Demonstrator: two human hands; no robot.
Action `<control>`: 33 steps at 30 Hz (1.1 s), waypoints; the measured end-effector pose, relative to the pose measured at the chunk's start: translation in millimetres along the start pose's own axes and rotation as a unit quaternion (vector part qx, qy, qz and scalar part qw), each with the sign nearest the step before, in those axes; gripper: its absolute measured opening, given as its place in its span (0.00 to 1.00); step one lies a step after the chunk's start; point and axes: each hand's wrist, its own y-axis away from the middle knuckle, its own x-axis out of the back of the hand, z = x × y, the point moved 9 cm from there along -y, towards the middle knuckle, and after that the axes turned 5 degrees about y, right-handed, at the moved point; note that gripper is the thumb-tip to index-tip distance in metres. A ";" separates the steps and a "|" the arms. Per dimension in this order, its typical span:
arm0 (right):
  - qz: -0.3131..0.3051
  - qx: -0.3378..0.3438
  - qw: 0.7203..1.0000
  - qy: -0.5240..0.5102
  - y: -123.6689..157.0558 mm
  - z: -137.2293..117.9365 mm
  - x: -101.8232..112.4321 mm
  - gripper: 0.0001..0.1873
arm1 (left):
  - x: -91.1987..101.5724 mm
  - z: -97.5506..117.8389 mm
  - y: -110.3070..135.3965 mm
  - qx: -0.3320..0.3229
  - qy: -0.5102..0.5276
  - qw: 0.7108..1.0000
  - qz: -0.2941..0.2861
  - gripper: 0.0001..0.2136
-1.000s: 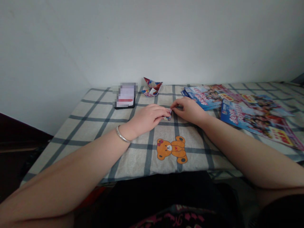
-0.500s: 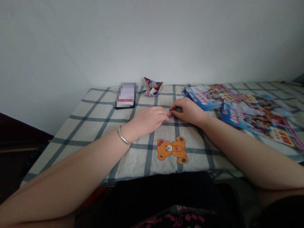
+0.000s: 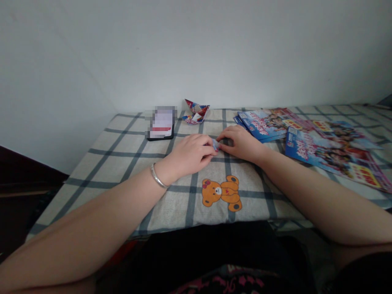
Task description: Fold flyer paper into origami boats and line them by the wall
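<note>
A small folded piece of printed paper [image 3: 216, 145] is pinched between my two hands, just above the tablecloth. My left hand [image 3: 193, 152], with a silver bangle at the wrist, grips its left side and covers most of it. The thumb and fingertips of my right hand [image 3: 241, 143] are closed on its right edge. Only a pale, blue and red bit of the paper shows, so its full shape is hidden. Behind the hands stands a folded paper boat [image 3: 197, 112] in similar printed colours.
A phone [image 3: 161, 122], partly blurred, lies at the back left. Several printed flyers [image 3: 318, 151] overlap on the right. The checked tablecloth [image 3: 122, 141] carries a bear print [image 3: 222, 193] near its front edge. A white wall [image 3: 196, 49] rises behind the table.
My left fingers have lifted and curled, shifting slightly left, so more of the folded paper shows. My right hand has shifted slightly left, still pinching it.
</note>
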 end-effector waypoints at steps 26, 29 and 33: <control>-0.007 -0.019 0.999 0.042 1.0 -4.7 -7.6 0.26 | -9.0 -43.9 4.3 0.130 0.061 0.986 0.083 0.14; -0.016 -0.013 0.999 0.041 1.3 -9.7 -8.2 0.24 | -12.9 -40.3 2.1 0.112 0.043 0.991 0.057 0.14; -0.014 -0.006 0.999 0.038 1.3 -11.2 -7.4 0.23 | -9.1 -39.5 1.6 0.118 0.079 0.988 0.063 0.14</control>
